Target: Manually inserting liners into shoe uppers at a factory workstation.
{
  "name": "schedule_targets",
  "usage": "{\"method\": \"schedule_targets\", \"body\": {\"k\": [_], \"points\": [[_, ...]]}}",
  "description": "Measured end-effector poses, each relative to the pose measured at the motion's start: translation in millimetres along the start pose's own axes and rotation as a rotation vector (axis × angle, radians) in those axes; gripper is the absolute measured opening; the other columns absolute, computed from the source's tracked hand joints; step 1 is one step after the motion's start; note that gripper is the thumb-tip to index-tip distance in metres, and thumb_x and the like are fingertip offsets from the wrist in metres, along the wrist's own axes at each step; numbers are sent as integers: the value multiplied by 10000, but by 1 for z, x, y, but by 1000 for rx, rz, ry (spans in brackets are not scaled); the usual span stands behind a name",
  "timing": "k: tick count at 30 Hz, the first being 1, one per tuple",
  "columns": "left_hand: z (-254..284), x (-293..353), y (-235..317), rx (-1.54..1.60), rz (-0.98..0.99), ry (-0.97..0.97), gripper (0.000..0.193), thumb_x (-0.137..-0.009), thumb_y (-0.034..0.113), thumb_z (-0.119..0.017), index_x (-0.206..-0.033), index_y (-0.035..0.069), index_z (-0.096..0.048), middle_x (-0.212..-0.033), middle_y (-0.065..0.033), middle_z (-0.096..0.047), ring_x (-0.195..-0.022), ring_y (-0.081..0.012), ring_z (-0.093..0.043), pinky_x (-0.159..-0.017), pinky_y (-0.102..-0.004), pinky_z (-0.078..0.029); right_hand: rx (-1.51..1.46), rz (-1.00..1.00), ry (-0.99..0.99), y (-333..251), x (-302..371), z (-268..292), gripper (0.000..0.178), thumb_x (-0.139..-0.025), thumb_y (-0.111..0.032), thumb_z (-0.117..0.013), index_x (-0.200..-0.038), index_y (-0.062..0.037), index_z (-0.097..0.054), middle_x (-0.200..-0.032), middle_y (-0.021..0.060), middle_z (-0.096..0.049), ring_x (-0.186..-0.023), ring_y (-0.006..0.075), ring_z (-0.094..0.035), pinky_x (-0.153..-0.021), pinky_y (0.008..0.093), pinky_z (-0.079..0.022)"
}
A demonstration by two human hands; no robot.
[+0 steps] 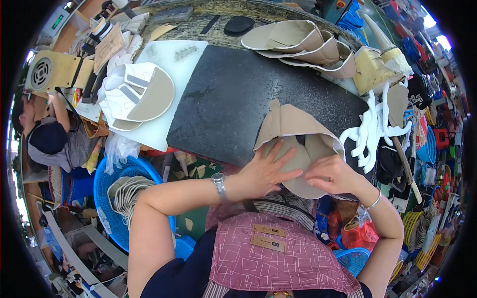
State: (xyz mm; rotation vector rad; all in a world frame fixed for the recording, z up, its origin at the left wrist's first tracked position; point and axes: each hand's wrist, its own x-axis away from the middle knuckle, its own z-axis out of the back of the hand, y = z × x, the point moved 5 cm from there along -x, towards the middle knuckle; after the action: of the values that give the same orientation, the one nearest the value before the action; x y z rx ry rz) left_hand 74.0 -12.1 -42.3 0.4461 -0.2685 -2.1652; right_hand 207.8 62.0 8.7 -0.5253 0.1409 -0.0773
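A beige shoe upper (293, 119), its shape curved and hollow, stands at the near right edge of the black work mat (223, 99). My left hand (261, 171) lies with fingers spread against its near side, pressing on the pale inner surface. My right hand (330, 175) has its fingers curled and pinched at the right near edge of the same piece. The fingertips of the right hand are partly hidden. Beyond, at the far side of the mat, several similar beige uppers (303, 42) are nested together.
White-lined beige pieces (136, 94) are stacked on a white board (186, 52) at the left. White curved forms (370, 129) hang at the right, near a yellowish block (375, 72). A blue basket (102, 198) holds flat pieces (130, 193). Another person (54, 134) sits far left.
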Motion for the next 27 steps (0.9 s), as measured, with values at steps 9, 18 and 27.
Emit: {"method": "schedule_targets", "body": {"k": [9, 18, 27], "points": [[56, -1, -40, -550, -348, -463, 240, -647, 106, -579, -843, -26, -622, -1019, -149, -610, -963, -243, -571, -966, -322, -388, 684, -214, -131, 21, -21, 0, 222, -648, -99, -555, -848, -2, -572, -899, 122, -563, -868, 229, -559, -742, 294, -477], [17, -45, -30, -119, -307, 39, 415, -684, 140, -584, -1036, -72, -520, -976, -177, -588, -970, -311, -555, -900, -395, -413, 54, -415, 296, 30, 7, -16, 376, -701, -28, -593, -1068, 41, -543, -1085, 168, -556, -1031, 294, -541, -862, 358, -463], [21, -65, -52, 332, 77, -232, 434, -758, 194, -592, -1142, 12, -506, -1094, -200, -519, -985, -339, -540, -867, -415, -430, 357, -551, 380, 34, 3, -32, 484, -604, 72, -555, -1085, 16, -553, -1197, 179, -527, -1137, 311, -500, -920, 391, -436]]}}
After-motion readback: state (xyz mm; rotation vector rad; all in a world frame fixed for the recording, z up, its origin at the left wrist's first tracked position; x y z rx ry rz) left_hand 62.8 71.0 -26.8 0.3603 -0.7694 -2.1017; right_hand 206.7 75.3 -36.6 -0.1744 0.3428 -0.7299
